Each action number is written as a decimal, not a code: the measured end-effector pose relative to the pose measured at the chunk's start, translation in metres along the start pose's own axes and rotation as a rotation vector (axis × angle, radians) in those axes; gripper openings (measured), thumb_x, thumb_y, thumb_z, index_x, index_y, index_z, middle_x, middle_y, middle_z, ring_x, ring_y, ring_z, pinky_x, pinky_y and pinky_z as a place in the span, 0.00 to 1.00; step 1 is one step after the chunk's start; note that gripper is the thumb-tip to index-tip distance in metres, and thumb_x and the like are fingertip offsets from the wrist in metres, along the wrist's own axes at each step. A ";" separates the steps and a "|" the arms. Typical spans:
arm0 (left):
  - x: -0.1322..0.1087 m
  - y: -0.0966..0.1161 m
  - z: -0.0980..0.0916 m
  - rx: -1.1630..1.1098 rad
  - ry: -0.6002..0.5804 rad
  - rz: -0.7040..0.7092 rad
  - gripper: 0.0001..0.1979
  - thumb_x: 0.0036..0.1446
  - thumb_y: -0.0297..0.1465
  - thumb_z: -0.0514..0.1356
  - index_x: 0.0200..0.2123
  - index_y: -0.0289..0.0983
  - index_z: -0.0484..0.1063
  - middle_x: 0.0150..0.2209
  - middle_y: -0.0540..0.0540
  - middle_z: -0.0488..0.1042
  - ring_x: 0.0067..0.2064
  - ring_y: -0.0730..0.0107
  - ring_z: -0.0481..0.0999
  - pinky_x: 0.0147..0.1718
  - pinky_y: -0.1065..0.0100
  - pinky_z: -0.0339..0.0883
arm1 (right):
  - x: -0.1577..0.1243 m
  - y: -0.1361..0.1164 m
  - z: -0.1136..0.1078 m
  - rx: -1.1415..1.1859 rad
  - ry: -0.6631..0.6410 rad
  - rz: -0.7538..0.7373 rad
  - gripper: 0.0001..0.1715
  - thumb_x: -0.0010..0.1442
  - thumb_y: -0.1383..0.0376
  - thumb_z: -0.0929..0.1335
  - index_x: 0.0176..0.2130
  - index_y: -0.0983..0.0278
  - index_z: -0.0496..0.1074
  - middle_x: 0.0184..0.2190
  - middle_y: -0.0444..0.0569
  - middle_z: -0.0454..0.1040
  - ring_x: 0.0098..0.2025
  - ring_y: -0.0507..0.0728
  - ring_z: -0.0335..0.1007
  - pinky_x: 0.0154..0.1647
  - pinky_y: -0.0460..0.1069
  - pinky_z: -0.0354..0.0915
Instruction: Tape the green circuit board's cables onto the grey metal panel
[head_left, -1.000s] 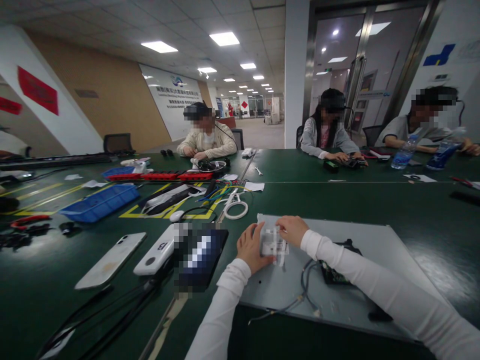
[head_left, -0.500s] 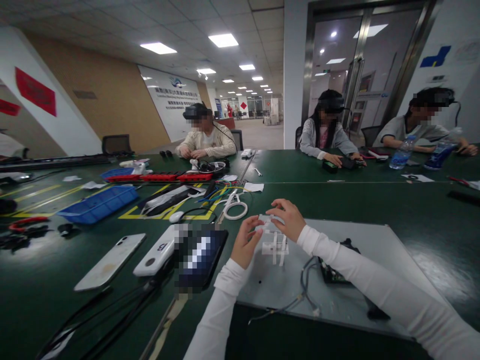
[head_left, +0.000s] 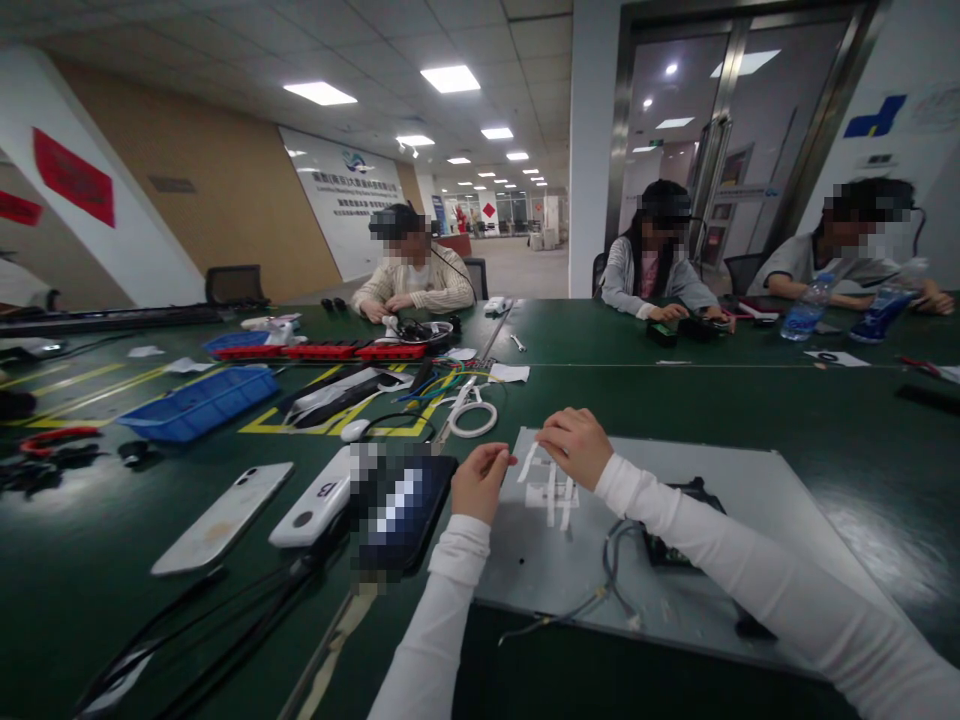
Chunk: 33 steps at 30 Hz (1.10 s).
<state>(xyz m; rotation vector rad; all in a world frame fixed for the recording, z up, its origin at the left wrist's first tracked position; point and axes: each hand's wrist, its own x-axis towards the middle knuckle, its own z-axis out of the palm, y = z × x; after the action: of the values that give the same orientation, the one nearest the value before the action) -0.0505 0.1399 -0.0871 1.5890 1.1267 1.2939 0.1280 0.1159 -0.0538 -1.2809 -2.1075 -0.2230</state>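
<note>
My right hand (head_left: 576, 445) is closed in a pinch over the far left part of a grey panel (head_left: 720, 470). A short strip of white tape (head_left: 529, 462) hangs from its fingertips. To its left, my left hand (head_left: 480, 482) has thumb and fingers pressed together near the panel's left edge; anything between them is too small to make out. Below my right hand, other white strips (head_left: 552, 498) lie across a small pale label (head_left: 537, 494) on the panel. Right of these are grey wires (head_left: 609, 560) and a black part with a circuit board (head_left: 667, 548), partly hidden by my right sleeve.
A roll of white tape (head_left: 472, 419) lies beyond my left hand. Left of me are a dark-screened phone (head_left: 420, 510), a white power bank (head_left: 304, 515), a white phone (head_left: 221, 520) and a blue tray (head_left: 199, 405). Several people sit across the green table (head_left: 600, 390).
Both hands were spread close together above the panel. My left hand has drawn left and closed; my right has closed to a pinch, with a white tape strip now hanging from it.
</note>
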 end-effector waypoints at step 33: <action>-0.011 0.022 0.000 0.347 -0.286 0.341 0.09 0.51 0.34 0.56 0.32 0.37 0.72 0.31 0.47 0.74 0.33 0.69 0.71 0.34 0.67 0.67 | -0.009 -0.014 -0.004 0.609 -0.100 0.262 0.02 0.47 0.67 0.67 0.26 0.65 0.70 0.21 0.41 0.68 0.24 0.47 0.61 0.27 0.42 0.57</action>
<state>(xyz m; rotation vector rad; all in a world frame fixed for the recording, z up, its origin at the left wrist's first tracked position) -0.0481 0.1228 -0.0691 2.2219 0.9633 1.0665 0.1203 0.1006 -0.0533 -1.1787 -1.8450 0.5650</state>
